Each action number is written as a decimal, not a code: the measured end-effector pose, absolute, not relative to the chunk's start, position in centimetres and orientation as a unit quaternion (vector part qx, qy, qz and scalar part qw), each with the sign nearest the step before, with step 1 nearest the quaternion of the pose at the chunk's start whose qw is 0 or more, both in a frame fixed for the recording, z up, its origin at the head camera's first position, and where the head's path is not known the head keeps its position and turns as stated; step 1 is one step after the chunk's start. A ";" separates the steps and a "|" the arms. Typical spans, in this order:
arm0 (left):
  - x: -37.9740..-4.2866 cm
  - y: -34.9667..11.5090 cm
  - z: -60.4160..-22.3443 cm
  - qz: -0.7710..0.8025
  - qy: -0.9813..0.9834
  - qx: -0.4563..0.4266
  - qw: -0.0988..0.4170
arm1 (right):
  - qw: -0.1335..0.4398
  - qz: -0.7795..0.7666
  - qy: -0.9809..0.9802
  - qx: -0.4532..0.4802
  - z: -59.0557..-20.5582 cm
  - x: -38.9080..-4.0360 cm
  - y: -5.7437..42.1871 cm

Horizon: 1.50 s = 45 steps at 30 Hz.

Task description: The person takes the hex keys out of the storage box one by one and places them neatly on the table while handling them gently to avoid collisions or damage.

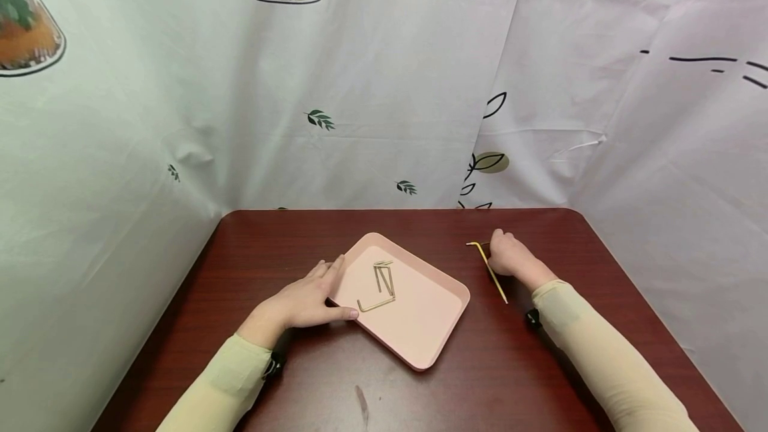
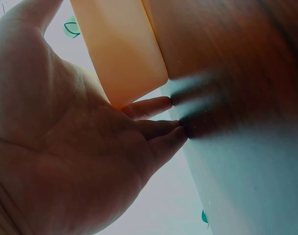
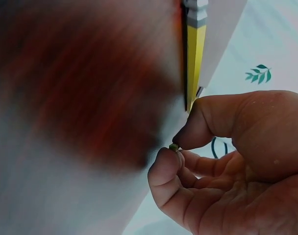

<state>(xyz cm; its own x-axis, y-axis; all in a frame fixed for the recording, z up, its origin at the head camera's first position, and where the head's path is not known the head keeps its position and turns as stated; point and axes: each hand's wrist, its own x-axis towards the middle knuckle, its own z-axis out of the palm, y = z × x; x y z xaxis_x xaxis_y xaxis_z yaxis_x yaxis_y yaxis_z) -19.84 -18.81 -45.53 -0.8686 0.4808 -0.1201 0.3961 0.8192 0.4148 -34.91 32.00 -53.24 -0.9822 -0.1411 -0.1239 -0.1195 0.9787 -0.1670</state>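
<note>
Fingers outstretched, my left hand (image 1: 306, 295) rests at the left corner of a pink tray (image 1: 420, 315), its thumb touching the near rim. The left wrist view shows that tray corner (image 2: 129, 58) between thumb and fingers. Several brass-coloured L-shaped hex keys (image 1: 384, 303) lie in the tray's left part. Right of the tray, my right hand (image 1: 510, 255) pinches a thin brass-coloured hex key between thumb and forefinger; its small hexagonal end (image 3: 174, 147) shows, the rest is mostly hidden. Beside that hand lies a longer yellow L-shaped hex key (image 1: 492, 273) on the table.
The dark red-brown table (image 1: 288, 235) has rounded far corners. White printed curtains (image 1: 372, 85) hang close behind it and at both sides. A dark smudge (image 1: 362, 405) marks the table near the front.
</note>
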 end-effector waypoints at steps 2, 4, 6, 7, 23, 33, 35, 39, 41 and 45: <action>-19.8 -18.8 -45.6 0.193 0.947 0.232 0.111 | 0.072 -0.080 0.992 -0.064 -53.2 -35.0 32.1; -19.8 -18.8 -45.6 0.193 0.947 0.233 0.111 | 0.076 -0.079 0.992 -0.062 -53.2 -35.0 32.1; -19.8 -18.8 -45.6 0.194 0.946 0.234 0.112 | 0.080 -0.079 0.992 -0.061 -53.1 -34.9 32.1; -19.8 -18.8 -45.6 0.194 0.946 0.234 0.112 | 0.082 -0.079 0.992 -0.060 -53.1 -34.9 32.0; -19.8 -18.8 -45.5 0.191 0.946 0.242 0.103 | 0.108 -0.075 0.990 -0.050 -52.3 -34.6 31.7; -19.9 -18.8 -45.6 0.190 0.946 0.240 0.104 | 0.109 -0.070 0.990 -0.049 -52.6 -34.8 31.9; -19.9 -18.8 -45.6 0.189 0.947 0.239 0.105 | 0.111 -0.072 0.990 -0.045 -52.6 -34.8 32.0; -19.9 -18.8 -45.6 0.189 0.947 0.237 0.109 | 0.110 -0.072 0.990 -0.040 -52.4 -34.6 32.0; -19.9 -18.8 -45.6 0.189 0.947 0.238 0.106 | 0.108 -0.071 0.991 -0.041 -52.3 -34.5 32.0; -19.9 -18.8 -45.6 0.189 0.947 0.238 0.104 | 0.108 -0.069 0.991 -0.040 -52.2 -34.5 31.9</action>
<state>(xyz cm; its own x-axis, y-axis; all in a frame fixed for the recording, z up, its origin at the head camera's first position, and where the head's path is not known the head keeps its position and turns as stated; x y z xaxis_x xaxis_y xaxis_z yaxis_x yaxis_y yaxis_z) -19.91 -18.75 -45.58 -0.8653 0.4897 -0.1072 0.4113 0.8158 0.4067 -34.47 31.88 -52.24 -0.9732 -0.0945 -0.2095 -0.0648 0.9874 -0.1445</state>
